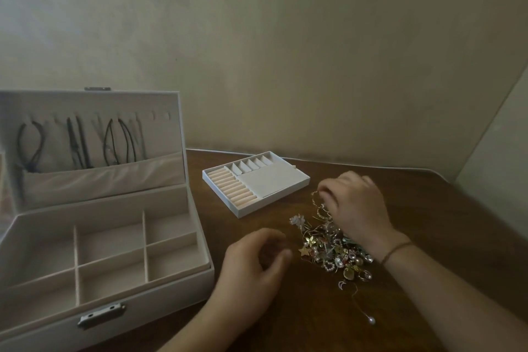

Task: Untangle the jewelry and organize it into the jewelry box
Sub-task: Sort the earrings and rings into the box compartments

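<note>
The right hand [355, 203] pinches a gold piece at the far edge of the jewelry tangle [333, 248], which lies under its wrist, while the left hand [254, 263], fingers loosely curled and holding nothing, hovers just left of the tangle, beside the open jewelry box [100, 237].

Bare table [285, 320] between jewelry box [160, 291] and jewelry pile [334, 251].
</note>
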